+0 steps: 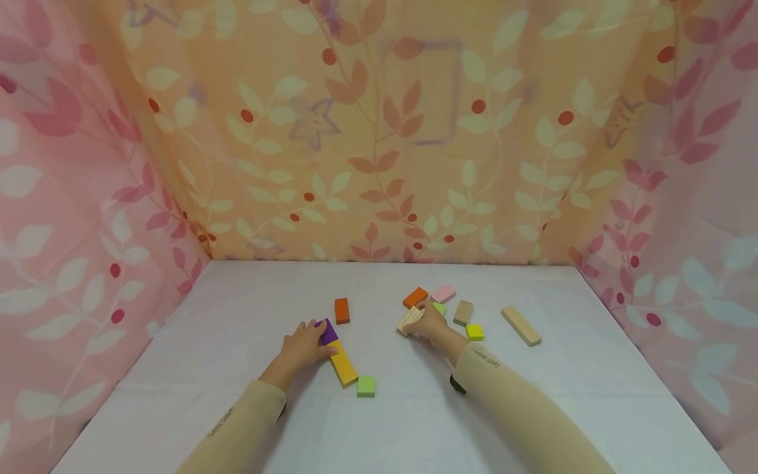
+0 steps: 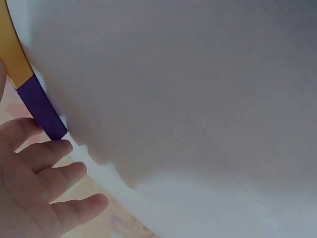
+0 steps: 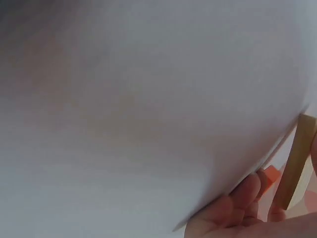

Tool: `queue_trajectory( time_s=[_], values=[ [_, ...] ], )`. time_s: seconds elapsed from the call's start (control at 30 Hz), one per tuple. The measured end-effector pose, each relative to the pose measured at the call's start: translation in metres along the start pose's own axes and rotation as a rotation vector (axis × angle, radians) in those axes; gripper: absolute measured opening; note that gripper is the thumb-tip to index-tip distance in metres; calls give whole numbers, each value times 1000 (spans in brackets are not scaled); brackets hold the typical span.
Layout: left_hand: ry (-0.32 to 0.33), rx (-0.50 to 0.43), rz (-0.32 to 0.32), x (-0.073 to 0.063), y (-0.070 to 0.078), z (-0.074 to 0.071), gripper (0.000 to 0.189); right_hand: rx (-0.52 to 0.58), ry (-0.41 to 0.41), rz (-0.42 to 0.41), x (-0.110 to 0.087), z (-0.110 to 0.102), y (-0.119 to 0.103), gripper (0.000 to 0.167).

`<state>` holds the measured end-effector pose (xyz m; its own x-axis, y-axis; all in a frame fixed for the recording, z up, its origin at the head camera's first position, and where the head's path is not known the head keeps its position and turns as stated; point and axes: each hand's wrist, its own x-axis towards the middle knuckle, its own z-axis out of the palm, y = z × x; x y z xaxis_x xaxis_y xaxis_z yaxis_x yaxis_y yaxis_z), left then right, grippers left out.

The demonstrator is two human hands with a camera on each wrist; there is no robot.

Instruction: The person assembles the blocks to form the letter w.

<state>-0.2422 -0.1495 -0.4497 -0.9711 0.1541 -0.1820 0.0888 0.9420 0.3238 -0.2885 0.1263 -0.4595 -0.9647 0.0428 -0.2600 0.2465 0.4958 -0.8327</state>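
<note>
My left hand [image 1: 304, 345] rests against a purple block [image 1: 328, 334] and a long yellow block [image 1: 345, 367], which lie end to end in one line. In the left wrist view, the fingers spread out by the purple block [image 2: 43, 109], with the thumb beside the yellow block [image 2: 12, 49]. My right hand [image 1: 431, 324] pinches a pale wooden block [image 1: 410, 320] with a striped face, tilted; the right wrist view shows this block [image 3: 296, 163] at the right edge. Just beyond that hand lie an orange block [image 1: 415, 297] and a partly hidden green block [image 1: 439, 307].
A red-orange block [image 1: 341, 311] lies beyond the purple one, and a green square block [image 1: 366, 386] near the yellow block's close end. Right of the right hand are a pink block [image 1: 443, 293], a short wooden block [image 1: 463, 313], a yellow square [image 1: 474, 332] and a long wooden block [image 1: 521, 325].
</note>
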Motion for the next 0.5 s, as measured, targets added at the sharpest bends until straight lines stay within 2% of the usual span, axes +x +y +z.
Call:
queue_trajectory(
  time_s=[0.13,0.23,0.37,0.5],
  values=[
    [1,2,5,1,-1,1,72,73,3,38,-1,-1,-1,51],
    [1,6,2,2,-2,2,72,131,-9,53,-1,-6,-1,40],
    [-1,4,-7,2,-1,2,72,197,-55,73,-2,-13,-2,30],
    [-3,-3,-14,1,-1,1,72,197,-118,142,-4,-20,-6,33]
  ],
)
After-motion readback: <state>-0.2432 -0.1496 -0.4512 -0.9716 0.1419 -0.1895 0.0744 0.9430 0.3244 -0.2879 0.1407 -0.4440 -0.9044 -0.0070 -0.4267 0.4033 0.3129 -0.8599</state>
